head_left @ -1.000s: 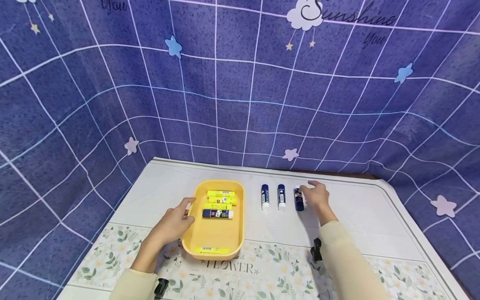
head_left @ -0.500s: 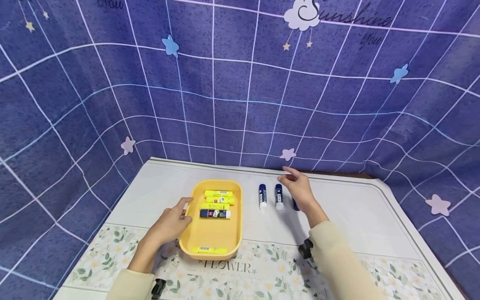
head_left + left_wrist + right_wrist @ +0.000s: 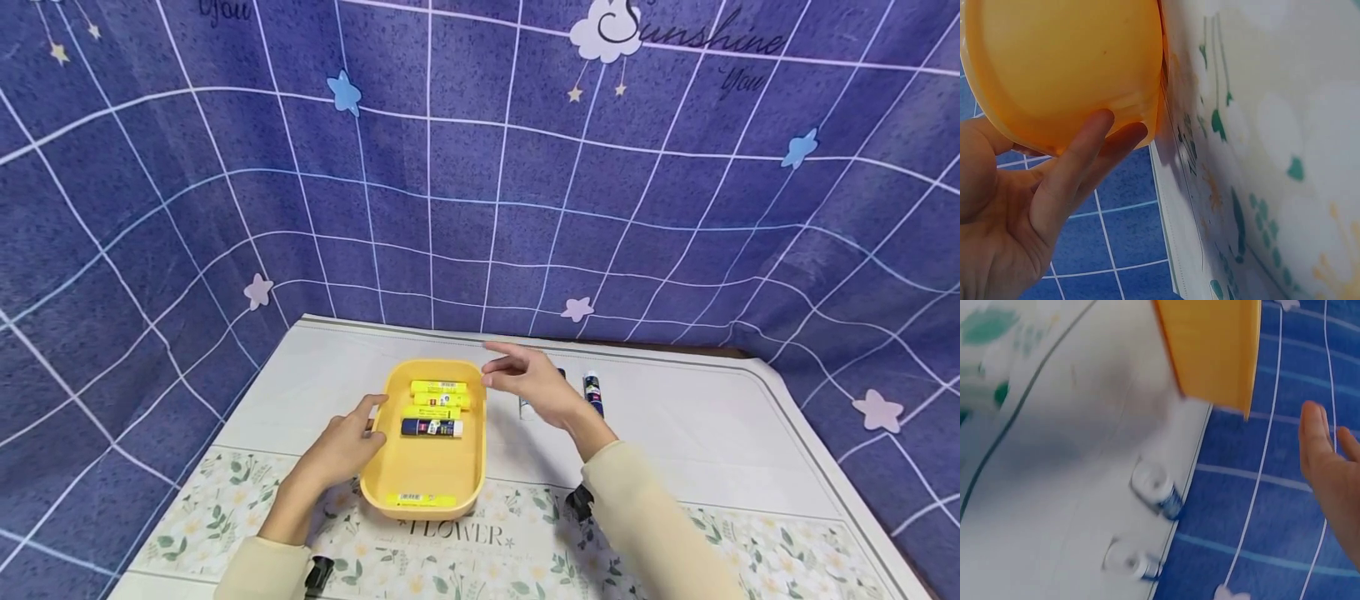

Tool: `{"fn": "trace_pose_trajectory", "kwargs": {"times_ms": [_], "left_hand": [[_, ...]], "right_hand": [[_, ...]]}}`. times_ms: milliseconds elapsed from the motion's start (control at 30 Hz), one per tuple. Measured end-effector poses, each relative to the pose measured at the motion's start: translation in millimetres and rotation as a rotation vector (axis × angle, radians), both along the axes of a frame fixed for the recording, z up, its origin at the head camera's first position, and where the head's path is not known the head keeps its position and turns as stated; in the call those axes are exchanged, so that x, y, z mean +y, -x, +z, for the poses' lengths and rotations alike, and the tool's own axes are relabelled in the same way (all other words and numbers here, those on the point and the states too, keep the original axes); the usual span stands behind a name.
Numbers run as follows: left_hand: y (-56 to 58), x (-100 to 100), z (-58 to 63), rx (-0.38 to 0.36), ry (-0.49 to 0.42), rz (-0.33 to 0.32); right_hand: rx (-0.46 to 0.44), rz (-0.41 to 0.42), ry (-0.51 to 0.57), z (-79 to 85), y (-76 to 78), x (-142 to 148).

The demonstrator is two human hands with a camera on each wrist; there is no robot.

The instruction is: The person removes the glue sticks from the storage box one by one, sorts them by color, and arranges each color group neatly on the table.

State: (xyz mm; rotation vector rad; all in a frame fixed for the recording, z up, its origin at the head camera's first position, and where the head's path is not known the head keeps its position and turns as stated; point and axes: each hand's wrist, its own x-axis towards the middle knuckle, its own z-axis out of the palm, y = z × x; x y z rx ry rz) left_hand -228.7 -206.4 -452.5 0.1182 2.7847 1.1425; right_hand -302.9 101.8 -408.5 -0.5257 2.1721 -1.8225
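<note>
We see a tray (image 3: 431,467), yellow-orange and round-cornered, just right of the left hand (image 3: 341,446), whose thumb and fingers pinch its rim. The right hand (image 3: 536,387) is just beside the opposite rim, fingers mostly straight and loosely spread. Between the two hands, in the tray, three yellow sticks (image 3: 438,387) lie crosswise; next to them we find a navy stick (image 3: 423,427), its white end toward the right hand, and by the near wall a lone yellow stick (image 3: 422,502). Right of the right hand lies a dark stick (image 3: 593,393); two blue sticks (image 3: 1154,484) are partly hidden beneath that hand. Under both hands we see a white table (image 3: 712,433) with a flowered band, and beyond them a blue gridded curtain (image 3: 420,150) with stars
</note>
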Motion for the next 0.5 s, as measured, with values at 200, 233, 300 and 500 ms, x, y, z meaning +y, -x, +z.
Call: {"fn": "trace_pose_trajectory", "kwargs": {"times_ms": [200, 233, 300, 500], "left_hand": [[-0.9, -1, 0.4, 0.0, 0.006, 0.001], [-0.9, -1, 0.5, 0.001, 0.007, 0.001], [-0.9, -1, 0.7, 0.003, 0.012, 0.002], [-1.2, -1, 1.6, 0.005, 0.016, -0.002]], "right_hand": [[-0.05, 0.147, -0.026, -3.0, -8.4, -27], [-0.05, 0.165, -0.036, -4.3, -9.3, -30], [-0.054, 0.196, -0.053, -7.4, -11.2, -37], [-0.068, 0.275, -0.101, -15.7, -16.8, -52]]}}
